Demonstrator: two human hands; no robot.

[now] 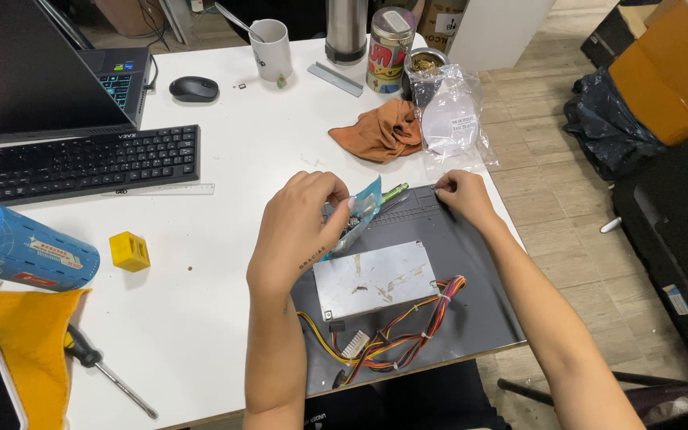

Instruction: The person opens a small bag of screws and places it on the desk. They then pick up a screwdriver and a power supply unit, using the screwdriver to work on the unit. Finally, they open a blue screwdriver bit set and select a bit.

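Left hand [300,231]: clenched on a blue plastic bag [362,209] above the grey mat [471,295] | Right hand [462,195]: fingertips pinched at the mat's far edge, contents not discernible | Metal power supply [374,279]: mid-mat, coloured wires [396,330] trailing toward the table's [224,159] near edge.

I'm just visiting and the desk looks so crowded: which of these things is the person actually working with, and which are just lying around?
In use:
left hand holding a small blue bag
right hand at the edge of the grey mat
metal box with coloured wires on that mat

Lying about:
keyboard
mouse
mug
orange cloth
yellow cube
screwdriver
blue tube
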